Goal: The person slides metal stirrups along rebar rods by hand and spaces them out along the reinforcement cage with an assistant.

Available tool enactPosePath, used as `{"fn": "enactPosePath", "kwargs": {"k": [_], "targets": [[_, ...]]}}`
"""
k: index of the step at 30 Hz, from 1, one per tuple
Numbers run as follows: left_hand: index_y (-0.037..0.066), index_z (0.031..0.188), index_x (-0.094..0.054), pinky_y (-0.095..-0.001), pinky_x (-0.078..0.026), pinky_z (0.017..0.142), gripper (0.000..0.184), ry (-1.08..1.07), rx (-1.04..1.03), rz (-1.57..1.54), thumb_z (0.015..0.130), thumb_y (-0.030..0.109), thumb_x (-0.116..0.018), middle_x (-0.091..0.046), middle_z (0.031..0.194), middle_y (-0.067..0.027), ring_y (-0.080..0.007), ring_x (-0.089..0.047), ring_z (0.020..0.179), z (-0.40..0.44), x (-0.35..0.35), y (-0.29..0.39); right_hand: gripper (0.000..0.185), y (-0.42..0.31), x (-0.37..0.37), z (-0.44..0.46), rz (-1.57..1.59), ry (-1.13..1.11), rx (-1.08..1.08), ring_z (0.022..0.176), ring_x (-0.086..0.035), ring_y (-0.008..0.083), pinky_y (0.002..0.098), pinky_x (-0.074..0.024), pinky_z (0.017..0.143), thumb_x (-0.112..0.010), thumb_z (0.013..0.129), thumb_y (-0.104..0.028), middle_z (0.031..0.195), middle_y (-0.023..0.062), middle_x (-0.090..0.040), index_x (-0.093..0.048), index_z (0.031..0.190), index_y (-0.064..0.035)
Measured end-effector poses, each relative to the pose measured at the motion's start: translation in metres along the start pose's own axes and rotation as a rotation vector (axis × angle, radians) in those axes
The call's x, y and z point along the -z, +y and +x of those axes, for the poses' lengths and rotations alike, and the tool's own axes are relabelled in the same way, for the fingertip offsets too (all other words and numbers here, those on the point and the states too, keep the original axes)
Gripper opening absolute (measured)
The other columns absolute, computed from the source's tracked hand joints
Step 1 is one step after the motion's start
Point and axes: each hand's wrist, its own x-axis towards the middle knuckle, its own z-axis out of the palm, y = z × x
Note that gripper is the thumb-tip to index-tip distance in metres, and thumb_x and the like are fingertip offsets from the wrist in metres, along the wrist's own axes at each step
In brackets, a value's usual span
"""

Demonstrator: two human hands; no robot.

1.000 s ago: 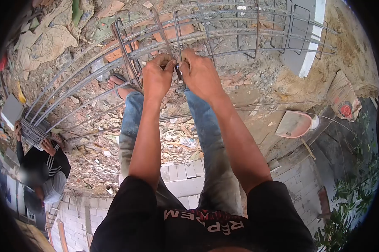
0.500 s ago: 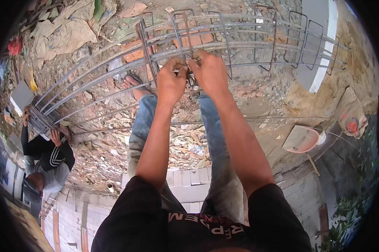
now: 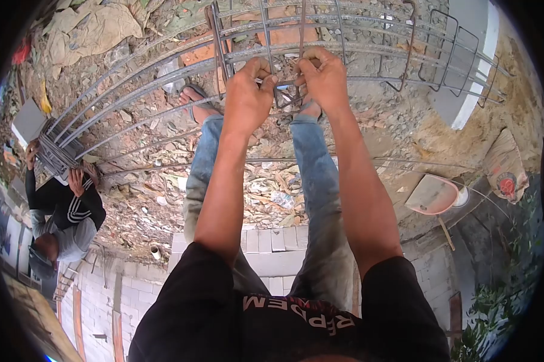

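Observation:
My left hand [image 3: 249, 96] is closed, its fingers curled at the grey leg of a steel wire stirrup [image 3: 266, 33] on the bundle of long rebars. Just to the right, my right hand [image 3: 323, 78] pinches the rusty upright leg [image 3: 302, 30] beside it. The bent lower end of the stirrup [image 3: 286, 104] hangs below the rebars, between my hands. Fingers partly hide the contact points. Long ribbed rebars [image 3: 169, 77] run through the stirrups, curving from left to right across the view. Further stirrups [image 3: 403, 51] stand along them on the right.
At the left, a person [image 3: 73, 211] crouches with hands on the stacked rebar ends [image 3: 57, 151]. A pinkish pan [image 3: 432, 194] lies at the right near a torn sack [image 3: 506, 169]. Rubble and dry leaves [image 3: 151, 211] cover the ground around my feet; paving blocks [image 3: 266, 241] lie nearer.
My hands have moved apart, the right one shifting rightward. The stirrup legs between them look wider apart. The rebars sit higher in view, and my right foot now shows.

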Motion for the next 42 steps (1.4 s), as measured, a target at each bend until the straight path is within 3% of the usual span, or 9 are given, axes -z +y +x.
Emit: {"fn": "enactPosePath", "kwargs": {"k": [2,5,11,14,17,20,21,33,42], "targets": [[-0.004,0.117,-0.066,-0.0314,-0.065,0.063,0.017,0.016,-0.002,0.002,0.101,0.001,-0.068,-0.075,0.101,-0.0124,-0.0168,-0.075,0.081,0.000,-0.003,-0.008,0.015,0.001,-0.003,-0.002,0.055,-0.044,0.011,0.064,-0.077,0.0210,0.0335,-0.0575,0.054,-0.065,0.096,-0.008,0.079,0.0149,-0.075,-0.071,0.103,0.0043],[-0.002,0.108,-0.068,-0.0439,-0.056,0.079,0.017,0.092,-0.016,-0.138,0.092,0.002,-0.073,-0.076,0.094,-0.0225,-0.0395,-0.075,0.088,-0.001,-0.015,-0.010,0.013,0.006,-0.016,0.002,0.128,-0.094,0.011,0.065,-0.077,0.0218,0.0334,-0.0591,0.055,-0.061,0.099,-0.004,0.082,0.0151,-0.074,-0.068,0.103,0.0062],[-0.002,0.109,-0.066,-0.0452,-0.056,0.079,0.017,0.062,-0.003,-0.081,0.094,0.002,-0.071,-0.075,0.094,-0.0234,-0.0416,-0.074,0.087,-0.002,-0.009,-0.005,0.012,-0.002,-0.019,-0.001,0.198,-0.065,-0.028,0.066,-0.076,0.0197,0.0335,-0.0594,0.056,-0.060,0.100,-0.003,0.083,0.0139,-0.073,-0.067,0.101,0.0068],[-0.003,0.107,-0.065,-0.0462,-0.055,0.077,0.014,0.023,-0.019,-0.096,0.094,0.001,-0.070,-0.075,0.093,-0.0240,-0.0428,-0.073,0.085,-0.007,-0.012,0.004,0.011,0.002,-0.018,-0.009,0.136,-0.050,0.021,0.069,-0.077,0.0268,0.0391,-0.0595,0.061,-0.063,0.098,-0.004,0.081,0.0163,-0.074,-0.067,0.101,0.0046],[-0.004,0.104,-0.064,-0.0461,-0.055,0.076,0.012,0.099,0.029,-0.043,0.094,0.001,-0.070,-0.075,0.091,-0.0238,-0.0430,-0.073,0.083,-0.011,-0.022,0.001,0.009,-0.003,-0.011,-0.014,-0.265,-0.091,0.195,0.069,-0.074,0.0229,0.0388,-0.0581,0.063,-0.067,0.099,-0.008,0.081,0.0160,-0.074,-0.068,0.100,0.0014],[-0.003,0.101,-0.064,-0.0469,-0.055,0.074,0.011,0.148,0.008,-0.101,0.094,0.001,-0.071,-0.074,0.089,-0.0235,-0.0428,-0.072,0.081,-0.007,-0.021,0.006,0.016,-0.002,-0.015,-0.022,-0.480,-0.038,0.266,0.066,-0.072,0.0309,0.0431,-0.0559,0.065,-0.071,0.097,-0.014,0.077,0.0192,-0.073,-0.067,0.096,0.0008],[-0.003,0.101,-0.064,-0.0471,-0.054,0.074,0.011,0.167,0.017,-0.084,0.094,0.001,-0.071,-0.073,0.088,-0.0235,-0.0426,-0.072,0.080,-0.005,-0.019,0.007,0.018,-0.007,-0.014,-0.025,-0.420,-0.063,0.227,0.077,-0.070,0.0466,0.0527,-0.0529,0.071,-0.071,0.094,-0.017,0.079,0.0249,-0.071,-0.066,0.094,0.0006],[-0.003,0.096,-0.063,-0.0495,-0.055,0.074,0.012,0.142,-0.005,0.179,0.089,-0.002,-0.072,-0.073,0.086,-0.0255,-0.0467,-0.073,0.084,-0.015,-0.012,-0.005,0.025,-0.031,-0.010,-0.004,-0.034,0.174,0.175,0.073,-0.067,0.0511,0.0549,-0.0502,0.065,-0.065,0.103,-0.020,0.072,0.0293,-0.065,-0.066,0.089,0.0011],[-0.002,0.101,-0.067,-0.0467,-0.056,0.073,0.013,0.211,0.004,0.107,0.089,-0.003,-0.071,-0.075,0.088,-0.0233,-0.0430,-0.074,0.082,-0.007,-0.003,-0.006,0.027,-0.030,0.014,0.010,-0.550,0.086,0.237,0.080,-0.069,0.0508,0.0593,-0.0535,0.074,-0.062,0.103,-0.025,0.080,0.0306,-0.070,-0.069,0.094,0.0003]]}}
